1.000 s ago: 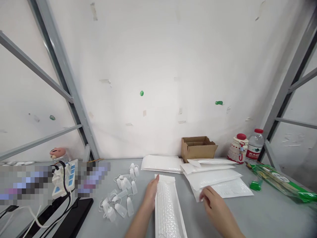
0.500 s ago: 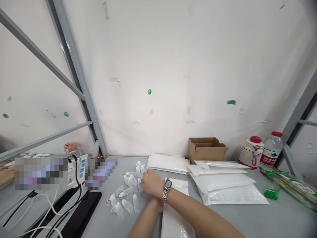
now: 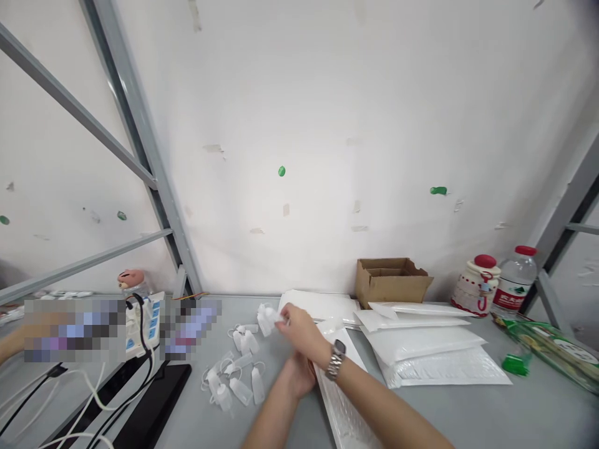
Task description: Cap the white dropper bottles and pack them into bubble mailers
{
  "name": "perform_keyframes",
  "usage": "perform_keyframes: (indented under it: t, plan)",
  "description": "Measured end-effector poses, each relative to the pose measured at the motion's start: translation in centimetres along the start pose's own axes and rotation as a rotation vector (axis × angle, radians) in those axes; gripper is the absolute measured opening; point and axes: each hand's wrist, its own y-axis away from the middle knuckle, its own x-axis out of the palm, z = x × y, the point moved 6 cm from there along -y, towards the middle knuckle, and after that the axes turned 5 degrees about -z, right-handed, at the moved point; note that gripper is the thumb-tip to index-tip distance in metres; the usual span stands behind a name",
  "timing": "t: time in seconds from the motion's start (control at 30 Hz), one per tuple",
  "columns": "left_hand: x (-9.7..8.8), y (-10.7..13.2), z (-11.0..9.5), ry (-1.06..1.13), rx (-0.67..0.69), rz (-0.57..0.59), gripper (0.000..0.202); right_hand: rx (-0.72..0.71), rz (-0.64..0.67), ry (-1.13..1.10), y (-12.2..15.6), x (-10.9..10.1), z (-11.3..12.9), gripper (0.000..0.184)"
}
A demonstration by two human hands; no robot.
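Note:
My right hand [image 3: 299, 333], with a metal-banded watch at the wrist, reaches across above my left. Its fingertips pinch a small translucent plastic bottle [image 3: 283, 316] beside the back bottles of the pile. My left hand [image 3: 303, 374] is closed at the left edge of a white padded envelope [image 3: 344, 393], its fingers partly hidden by the envelope and my right forearm. The envelope lies slanted under my right arm. Several small bottles with looped cap straps [image 3: 241, 390] are scattered to the left of my hands.
A white envelope stack [image 3: 322, 305] lies at the back, near an open cardboard box [image 3: 393, 287]. Padded envelopes [image 3: 430, 346] are piled to the right. Farther right are a jar [image 3: 475, 287], a water bottle [image 3: 515, 284] and green packaging [image 3: 556, 352]. Cables, a power strip [image 3: 152, 324] and another person's arm [image 3: 14, 340] are at left.
My right hand has moved up and right with a small bottle between its fingertips. The padded envelope has turned to a slant, and my left hand shows more at its edge.

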Motion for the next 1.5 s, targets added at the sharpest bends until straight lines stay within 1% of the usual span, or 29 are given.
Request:
perform_keyframes:
  t: [0.07,0.1,0.17,0.23,0.27,0.3,0.37,0.4,0.43,0.47,0.6,0.7,0.73,0.77,0.83,0.9,0.97,1.03,1.1,1.17,1.2,1.23,1.3,1.37,1.43,1.5]
  plan:
    - [0.7,0.2,-0.3,0.035,-0.005,0.010,0.018,0.052,-0.083,-0.223,0.8,-3.0,-2.4,0.020]
    - [1.0,0.2,-0.5,0.033,-0.001,0.019,0.020,0.070,-0.129,-0.317,1.4,-4.4,-3.8,0.023]
    - [1.1,0.2,-1.1,0.004,0.037,0.016,0.026,0.088,-0.181,-0.448,3.0,-6.5,-6.7,0.028]
    - [0.6,0.0,-1.9,0.002,0.109,-0.049,0.029,0.154,-0.196,-0.525,4.7,-7.8,-9.3,0.031]
    - [0.2,-0.1,-2.2,0.019,0.148,-0.097,0.029,0.184,-0.172,-0.576,5.5,-8.1,-10.1,0.032]
    - [-0.2,-0.2,-2.5,0.045,0.186,-0.144,0.029,0.213,-0.114,-0.636,6.3,-8.0,-10.5,0.034]
    - [-0.6,-0.1,-2.9,0.090,0.243,-0.208,0.030,0.266,0.076,-0.793,7.5,-7.1,-10.3,0.034]
    - [-0.6,0.0,-3.0,0.093,0.256,-0.223,0.031,0.295,0.173,-0.871,8.1,-6.5,-9.9,0.034]
    - [-0.5,0.2,-2.9,0.078,0.256,-0.226,0.032,0.321,0.242,-0.933,8.5,-6.0,-9.4,0.035]
    - [-0.4,0.4,-2.8,0.049,0.242,-0.221,0.033,0.343,0.273,-0.975,8.8,-5.6,-9.1,0.035]
    - [0.4,1.2,-2.0,-0.106,0.126,-0.151,0.038,0.364,0.304,-1.030,9.1,-5.0,-8.5,0.032]
    - [0.6,1.4,-2.1,-0.172,0.115,-0.081,0.042,0.336,0.340,-1.089,9.0,-5.5,-8.5,0.031]
    - [0.6,1.4,-2.3,-0.186,0.132,-0.074,0.043,0.316,0.313,-1.096,8.8,-5.9,-8.6,0.032]
    - [0.5,1.4,-2.5,-0.202,0.150,-0.079,0.044,0.301,0.258,-1.092,8.6,-6.5,-8.9,0.033]
    - [0.3,1.3,-2.7,-0.232,0.172,-0.121,0.044,0.308,0.096,-1.064,8.1,-7.6,-9.8,0.037]
    - [0.2,1.2,-2.4,-0.268,0.161,-0.142,0.043,0.343,-0.054,-1.031,7.7,-8.3,-10.9,0.040]
    - [0.2,1.1,-1.9,-0.296,0.118,-0.126,0.043,0.364,-0.127,-0.998,7.3,-8.4,-11.7,0.045]
    - [0.4,1.1,-1.1,-0.298,0.050,-0.067,0.046,0.369,-0.160,-0.943,7.0,-8.2,-12.2,0.051]
    - [0.7,1.2,-0.6,-0.290,-0.006,0.030,0.049,0.362,-0.213,-0.862,6.9,-8.2,-12.5,0.054]
    - [1.2,1.4,-0.4,-0.295,-0.015,0.135,0.048,0.341,-0.280,-0.787,6.9,-8.7,-12.6,0.050]
    - [1.4,1.6,-0.5,-0.298,-0.007,0.172,0.048,0.331,-0.315,-0.766,6.9,-9.0,-12.6,0.047]
    - [1.5,1.6,-0.5,-0.296,0.003,0.183,0.047,0.324,-0.349,-0.760,7.0,-9.4,-12.6,0.044]
    - [1.5,1.6,-0.6,-0.271,0.008,0.144,0.044,0.321,-0.416,-0.799,7.3,-10.1,-12.8,0.039]
    - [1.2,1.5,-0.5,-0.224,-0.008,0.077,0.042,0.328,-0.453,-0.922,7.5,-10.4,-12.9,0.036]
    - [1.1,1.2,-0.3,-0.168,-0.023,0.049,0.041,0.356,-0.420,-1.105,7.6,-9.9,-12.9,0.035]
    - [1.3,1.0,-0.1,-0.111,-0.020,0.063,0.040,0.408,-0.340,-1.273,7.6,-8.6,-12.6,0.034]
